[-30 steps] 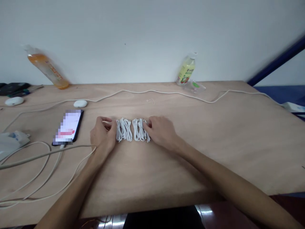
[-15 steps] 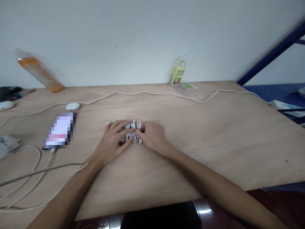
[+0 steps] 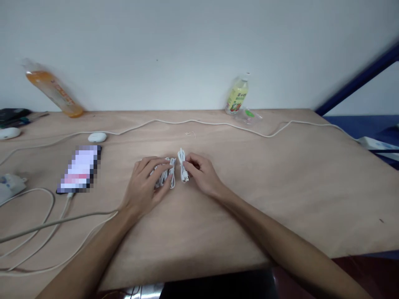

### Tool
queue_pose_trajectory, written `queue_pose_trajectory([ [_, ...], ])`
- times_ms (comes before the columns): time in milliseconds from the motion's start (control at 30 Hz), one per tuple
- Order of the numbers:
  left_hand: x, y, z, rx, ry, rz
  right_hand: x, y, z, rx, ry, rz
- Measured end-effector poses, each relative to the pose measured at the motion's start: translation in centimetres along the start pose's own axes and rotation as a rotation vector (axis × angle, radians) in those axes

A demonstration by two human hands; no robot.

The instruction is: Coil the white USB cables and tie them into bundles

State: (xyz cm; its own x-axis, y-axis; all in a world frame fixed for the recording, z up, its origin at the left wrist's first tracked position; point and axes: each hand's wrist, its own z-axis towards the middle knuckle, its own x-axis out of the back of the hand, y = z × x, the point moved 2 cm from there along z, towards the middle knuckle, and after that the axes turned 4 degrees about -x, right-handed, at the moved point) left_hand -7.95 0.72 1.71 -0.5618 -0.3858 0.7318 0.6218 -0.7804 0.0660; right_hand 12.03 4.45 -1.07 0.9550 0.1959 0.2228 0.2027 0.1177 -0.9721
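Between the thumb and fingers of my right hand is a coiled white USB cable, standing roughly upright with its metal plug at the lower end. My left hand curves over a row of similar coiled white cables, thumb on the near side and fingers on the far side. The palm and fingers hide much of that row. A narrow gap separates the held cable from the others.
A phone on a charging lead and a white earbud case lie to the left. A long white cord crosses the table's back. An orange bottle and a yellow-labelled bottle lean against the wall.
My right hand has drawn one coiled cable away from the row, and it is now apart and more visible. My left hand stays over the others. The view has shifted slightly.
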Motion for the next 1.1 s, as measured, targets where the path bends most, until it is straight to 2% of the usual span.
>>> queue_pose_trajectory([
  [100, 0.3, 0.3, 0.2, 0.076, 0.048, -0.100, -0.4, 0.0, 0.0, 0.045, -0.114, 0.240],
  [267, -0.1, 0.5, 0.2, 0.223, -0.008, -0.266, -1.0, -0.5, -0.8, 0.044, -0.183, 0.329],
  [467, -0.4, 0.5, -0.3, 0.275, -0.003, -0.307, -1.2, -0.1, -0.8, 0.030, -0.197, 0.393],
  [700, -0.6, 0.7, -0.6, 0.249, 0.112, -0.241, -1.4, 0.5, -1.1, -0.033, -0.090, 0.323],
  [833, -0.7, 0.6, -0.8, 0.188, 0.172, -0.162, -1.5, 0.4, -1.5, 0.001, -0.043, 0.288],
  [967, -0.5, 0.9, -0.6, 0.133, 0.176, -0.122, -1.6, 0.2, -1.8, 0.040, 0.018, 0.177],
  [1100, -0.2, 1.5, -0.4, 0.173, 0.144, -0.206, -1.5, -0.2, -2.2, 0.066, 0.059, 0.094],
])
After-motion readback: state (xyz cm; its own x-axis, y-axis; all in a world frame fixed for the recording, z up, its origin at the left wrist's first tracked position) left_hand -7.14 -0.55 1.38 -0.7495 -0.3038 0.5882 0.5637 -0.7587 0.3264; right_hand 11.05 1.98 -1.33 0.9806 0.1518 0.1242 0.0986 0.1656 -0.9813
